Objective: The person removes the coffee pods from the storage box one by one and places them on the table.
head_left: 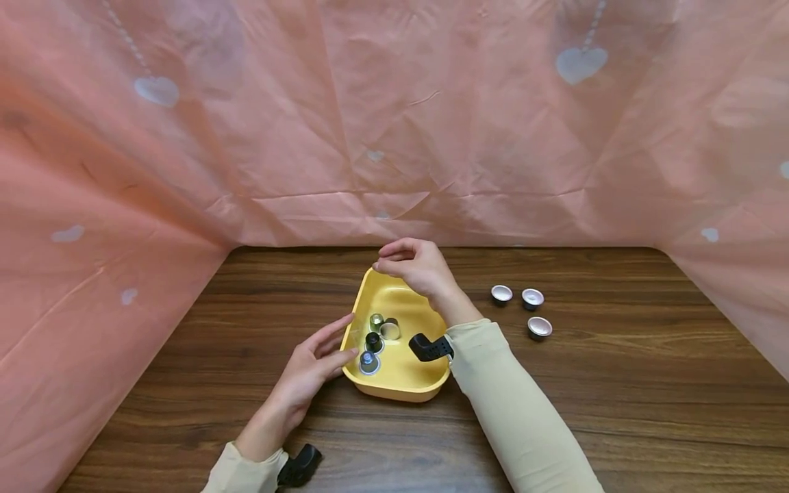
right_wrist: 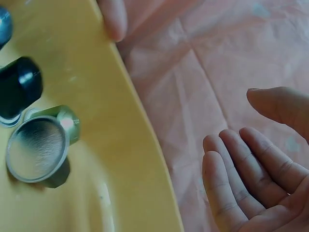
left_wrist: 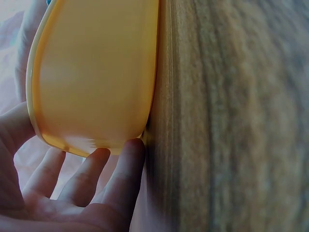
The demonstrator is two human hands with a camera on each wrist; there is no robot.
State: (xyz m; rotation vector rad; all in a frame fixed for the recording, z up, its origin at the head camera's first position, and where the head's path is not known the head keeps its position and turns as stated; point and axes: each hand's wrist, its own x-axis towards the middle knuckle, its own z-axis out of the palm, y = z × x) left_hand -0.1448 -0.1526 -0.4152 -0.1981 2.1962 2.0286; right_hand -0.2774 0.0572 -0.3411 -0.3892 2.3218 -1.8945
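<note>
A yellow plastic tray (head_left: pixel 407 356) sits on the table with several coffee capsules inside, along its left side. Among them are a blue capsule (head_left: pixel 368 361), a black capsule (head_left: pixel 372 340) and a greenish capsule (head_left: pixel 377 321); one capsule (right_wrist: pixel 37 150) turns its silver lid toward the right wrist camera. My left hand (head_left: pixel 314 366) touches the tray's left side, its fingertips against the outer wall and its thumb at the rim. Over the tray's far end hovers my right hand (head_left: pixel 419 267), thumb apart from loosely bent fingers, holding nothing in the right wrist view (right_wrist: pixel 260 179).
Three coffee capsules stand lid up to the right of the tray: a left one (head_left: pixel 502 294), a back one (head_left: pixel 533 298) and a nearer one (head_left: pixel 539 327). Pink cloth (head_left: pixel 431 137) hangs behind and beside the wooden table (head_left: pixel 616 383).
</note>
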